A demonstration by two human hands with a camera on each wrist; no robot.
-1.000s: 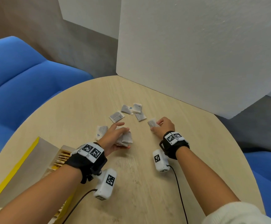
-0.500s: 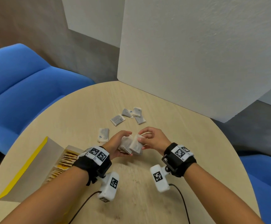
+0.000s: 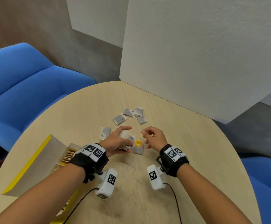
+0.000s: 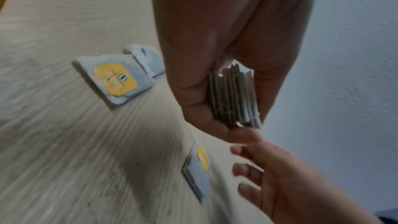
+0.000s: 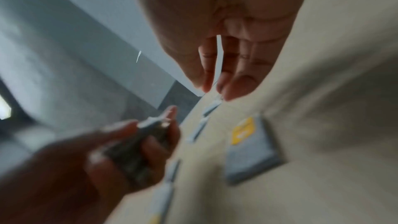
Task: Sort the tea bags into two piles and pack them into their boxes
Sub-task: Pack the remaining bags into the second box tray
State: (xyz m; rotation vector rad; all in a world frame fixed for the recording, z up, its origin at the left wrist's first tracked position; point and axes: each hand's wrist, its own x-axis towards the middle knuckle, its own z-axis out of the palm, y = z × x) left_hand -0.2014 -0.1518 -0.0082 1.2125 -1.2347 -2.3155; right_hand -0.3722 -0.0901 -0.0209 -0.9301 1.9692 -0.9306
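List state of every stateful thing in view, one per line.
Left hand: grips a stack of grey paper tea bags.
Right hand: empty, fingers loosely curled.
Yellow-tagged grey tea bag: flat on the table.
Yellow cardboard box: open, holding upright tea bags.

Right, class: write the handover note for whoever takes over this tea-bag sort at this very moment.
Left grip: holds a stack of tea bags above the table.
Right grip: fingers curled beside the stack; whether they pinch a string is unclear.
A yellow-tagged bag lies between the grips; five loose bags lie further out.
Done: the open yellow box holds rows of bags.
Left: finish sorting, pack the rest; no second box in view.
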